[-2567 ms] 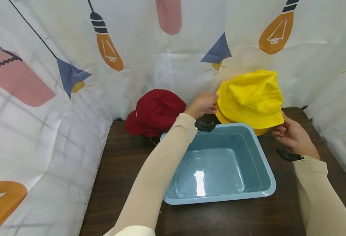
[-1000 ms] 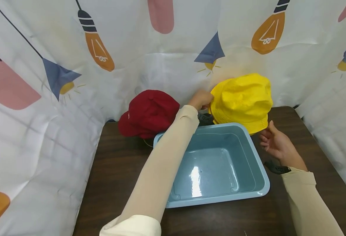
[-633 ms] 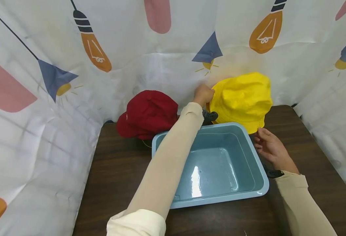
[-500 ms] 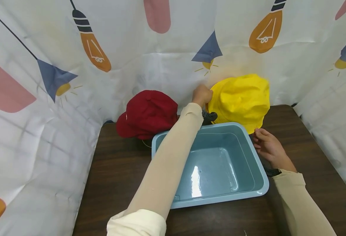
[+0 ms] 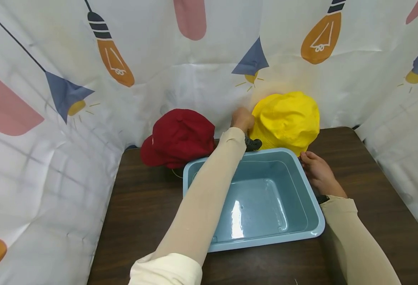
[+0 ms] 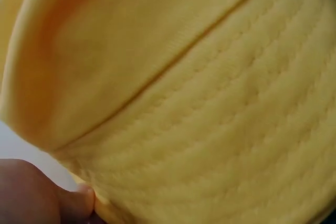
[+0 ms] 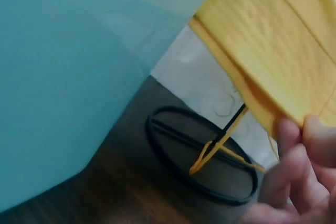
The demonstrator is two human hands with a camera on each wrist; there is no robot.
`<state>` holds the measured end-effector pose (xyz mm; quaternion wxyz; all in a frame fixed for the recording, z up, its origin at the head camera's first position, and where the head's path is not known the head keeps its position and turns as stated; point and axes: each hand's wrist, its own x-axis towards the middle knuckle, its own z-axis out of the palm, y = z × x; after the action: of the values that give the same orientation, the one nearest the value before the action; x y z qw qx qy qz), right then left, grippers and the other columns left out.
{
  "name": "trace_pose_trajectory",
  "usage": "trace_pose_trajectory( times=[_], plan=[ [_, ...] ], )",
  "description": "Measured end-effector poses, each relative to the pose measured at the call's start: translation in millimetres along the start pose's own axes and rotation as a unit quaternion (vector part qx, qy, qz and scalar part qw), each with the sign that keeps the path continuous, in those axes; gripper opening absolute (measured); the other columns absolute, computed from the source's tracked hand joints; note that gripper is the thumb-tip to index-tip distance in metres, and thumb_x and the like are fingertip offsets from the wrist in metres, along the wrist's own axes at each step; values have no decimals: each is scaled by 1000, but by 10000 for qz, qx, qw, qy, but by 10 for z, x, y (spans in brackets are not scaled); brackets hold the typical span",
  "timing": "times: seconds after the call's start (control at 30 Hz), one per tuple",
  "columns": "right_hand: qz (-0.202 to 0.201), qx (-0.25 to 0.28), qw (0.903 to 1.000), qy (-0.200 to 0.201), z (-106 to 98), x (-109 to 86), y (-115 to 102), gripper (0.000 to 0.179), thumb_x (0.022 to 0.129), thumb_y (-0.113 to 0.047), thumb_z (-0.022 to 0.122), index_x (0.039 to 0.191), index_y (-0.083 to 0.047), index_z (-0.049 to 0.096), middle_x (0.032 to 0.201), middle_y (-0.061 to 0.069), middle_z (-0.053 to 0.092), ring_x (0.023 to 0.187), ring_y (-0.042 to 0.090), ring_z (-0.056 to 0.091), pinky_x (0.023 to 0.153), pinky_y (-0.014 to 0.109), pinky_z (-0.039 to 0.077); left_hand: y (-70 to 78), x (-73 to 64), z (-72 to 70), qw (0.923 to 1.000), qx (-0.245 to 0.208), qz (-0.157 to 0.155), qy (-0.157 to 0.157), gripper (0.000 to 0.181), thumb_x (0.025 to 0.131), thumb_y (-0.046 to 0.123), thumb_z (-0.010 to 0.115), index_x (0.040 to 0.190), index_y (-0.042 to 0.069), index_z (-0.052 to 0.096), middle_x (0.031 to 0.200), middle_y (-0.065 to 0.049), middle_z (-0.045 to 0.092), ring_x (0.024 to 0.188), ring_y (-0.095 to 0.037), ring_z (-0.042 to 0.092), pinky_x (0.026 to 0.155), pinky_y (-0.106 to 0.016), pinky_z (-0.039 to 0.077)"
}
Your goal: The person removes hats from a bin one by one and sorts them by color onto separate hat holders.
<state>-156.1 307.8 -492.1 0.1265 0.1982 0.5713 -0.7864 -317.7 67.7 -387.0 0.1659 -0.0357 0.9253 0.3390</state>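
A yellow bucket hat (image 5: pixel 287 118) sits at the back right, behind the blue basin. My left hand (image 5: pixel 242 118) grips the left edge of its brim; the left wrist view shows the thumb (image 6: pixel 79 203) at the stitched brim. On the near right side, my right hand (image 5: pixel 319 172) pinches the brim between thumb and finger, as the right wrist view also shows. Below the hat, a black wire stand with a ring base (image 7: pixel 231 201) rests on the table, and a yellow cord (image 7: pixel 210 153) hangs beside its post.
The light-blue plastic basin (image 5: pixel 259 213) stands mid-table under my left forearm, nothing in it. A dark red cap (image 5: pixel 184 136) is at its back left. A patterned white cloth (image 5: pixel 209 87) hangs behind the dark wooden table (image 5: pixel 141 221).
The yellow hat has come down and to the left, its crown tipping less to the right. My right hand has moved left with the brim; my left hand has dropped slightly.
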Motion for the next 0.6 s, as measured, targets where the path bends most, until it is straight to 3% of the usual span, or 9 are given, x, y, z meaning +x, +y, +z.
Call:
trace_pose_trajectory(
  times=[0.23,0.4,0.5,0.6],
  plan=[
    [-124,703,9924,-1006,-72,-68,17,19,106,-32,50,112,-19,62,90,-2,59,76,11,53,63,23,49,29,-25,-7,9996,6,66,-262,15,98,11,56,96,2,67,79,-8,55,54,-20,48,45,-26,43],
    [-105,751,9883,-1323,-197,-160,-97,20,107,-32,50,119,-19,60,95,-2,62,81,13,55,67,24,52,82,-69,-89,9975,190,485,-467,16,98,10,50,85,5,58,72,-5,44,51,-17,38,45,-25,36],
    [-97,1086,9827,-1497,-291,-219,-192,22,109,-28,47,117,-18,64,95,-2,64,82,15,55,70,25,51,150,-170,-159,9952,521,749,-353,20,99,13,49,79,10,52,74,-4,40,54,-18,36,45,-26,34],
    [-141,1669,9733,-1568,-373,-294,-293,26,110,-26,45,116,-16,68,101,-2,68,84,17,55,72,28,49,248,-330,-276,9927,871,819,-161,15,103,20,47,91,12,52,86,-6,44,65,-20,41,51,-29,34]
  ],
)
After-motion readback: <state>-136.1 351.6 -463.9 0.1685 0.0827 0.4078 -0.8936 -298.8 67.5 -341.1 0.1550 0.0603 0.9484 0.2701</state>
